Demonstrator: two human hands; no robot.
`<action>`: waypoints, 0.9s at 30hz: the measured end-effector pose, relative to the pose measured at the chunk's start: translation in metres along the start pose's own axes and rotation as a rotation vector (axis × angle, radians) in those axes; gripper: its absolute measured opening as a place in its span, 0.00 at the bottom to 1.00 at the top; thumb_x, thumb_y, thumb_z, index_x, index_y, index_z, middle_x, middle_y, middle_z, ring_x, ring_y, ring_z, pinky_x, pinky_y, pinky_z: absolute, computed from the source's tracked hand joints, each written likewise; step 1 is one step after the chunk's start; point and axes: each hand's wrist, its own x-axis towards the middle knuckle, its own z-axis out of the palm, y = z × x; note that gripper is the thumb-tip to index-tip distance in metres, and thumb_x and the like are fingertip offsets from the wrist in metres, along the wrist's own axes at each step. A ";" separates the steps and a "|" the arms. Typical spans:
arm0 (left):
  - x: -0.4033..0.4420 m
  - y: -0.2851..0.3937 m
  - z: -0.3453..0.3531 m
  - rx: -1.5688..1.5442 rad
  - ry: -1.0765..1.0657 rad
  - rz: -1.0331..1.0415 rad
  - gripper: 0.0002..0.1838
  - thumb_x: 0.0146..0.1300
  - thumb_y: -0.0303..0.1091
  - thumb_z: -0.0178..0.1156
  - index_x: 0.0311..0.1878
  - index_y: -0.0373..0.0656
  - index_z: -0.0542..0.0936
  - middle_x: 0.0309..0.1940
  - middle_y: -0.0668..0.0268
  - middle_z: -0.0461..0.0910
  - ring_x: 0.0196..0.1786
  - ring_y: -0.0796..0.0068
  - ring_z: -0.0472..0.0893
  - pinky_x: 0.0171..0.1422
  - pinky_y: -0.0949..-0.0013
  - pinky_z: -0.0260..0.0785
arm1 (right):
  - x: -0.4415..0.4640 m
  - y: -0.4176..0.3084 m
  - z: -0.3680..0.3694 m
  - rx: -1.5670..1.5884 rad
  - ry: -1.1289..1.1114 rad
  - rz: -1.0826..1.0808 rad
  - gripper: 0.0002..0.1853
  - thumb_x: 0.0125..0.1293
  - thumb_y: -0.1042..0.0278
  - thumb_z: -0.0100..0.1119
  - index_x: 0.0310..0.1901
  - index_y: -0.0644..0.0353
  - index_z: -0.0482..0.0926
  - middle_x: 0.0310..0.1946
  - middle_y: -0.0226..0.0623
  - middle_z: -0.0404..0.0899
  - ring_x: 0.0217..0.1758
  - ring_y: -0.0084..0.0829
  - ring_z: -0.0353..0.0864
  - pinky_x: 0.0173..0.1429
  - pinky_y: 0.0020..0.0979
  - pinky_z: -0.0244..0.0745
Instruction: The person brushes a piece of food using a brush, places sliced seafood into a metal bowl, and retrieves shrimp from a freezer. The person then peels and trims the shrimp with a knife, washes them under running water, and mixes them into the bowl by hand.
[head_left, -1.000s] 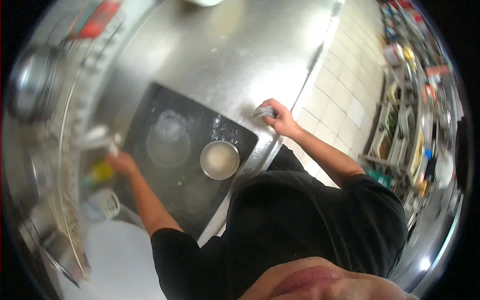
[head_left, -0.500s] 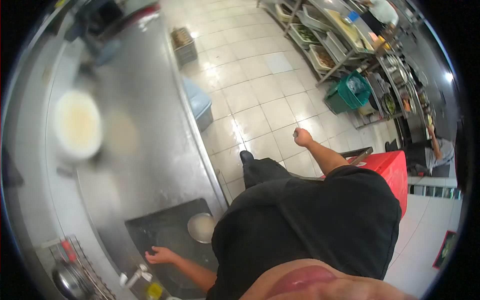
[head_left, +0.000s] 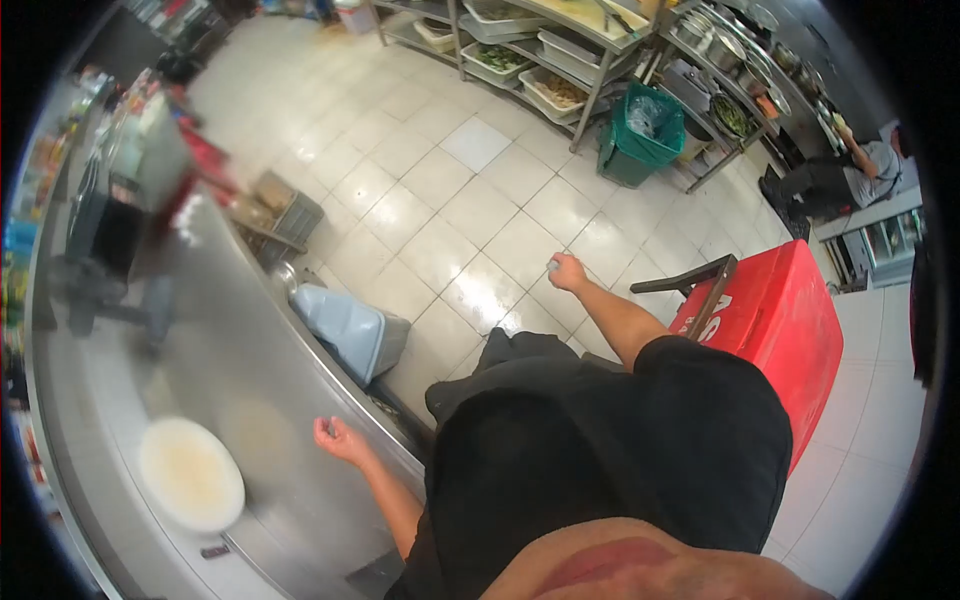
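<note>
My left hand (head_left: 341, 440) hovers above the steel counter (head_left: 300, 400), its fingers loosely bent and apart with nothing visible in them. To its left, a round white board (head_left: 192, 475), stained yellowish in the middle, lies by the wall side of the counter. My right hand (head_left: 567, 271) is held out over the tiled floor, closed round something small and greyish whose kind I cannot make out. Near my right forearm stands a dark metal frame (head_left: 705, 290) next to a red box (head_left: 775, 325).
A lidded grey-blue bin (head_left: 345, 325) and a crate (head_left: 290, 218) stand beside the counter. A green bin (head_left: 641, 140) is by shelves with trays of food (head_left: 552, 92). A person (head_left: 865, 170) works at the far right. Tiled floor (head_left: 470, 215) lies ahead.
My view has turned and moved forward along the counter; the sink with its bowl has left view. My left hand has come away from the sink. My right hand stays closed.
</note>
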 end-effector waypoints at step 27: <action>0.327 0.109 0.485 0.001 -0.790 0.164 0.14 0.57 0.29 0.62 0.46 0.34 0.78 0.44 0.53 0.78 0.41 0.60 0.79 0.47 0.64 0.74 | 0.227 -0.104 -0.007 0.303 0.271 0.611 0.11 0.47 0.76 0.57 0.36 0.63 0.74 0.21 0.42 0.76 0.18 0.34 0.76 0.19 0.36 0.69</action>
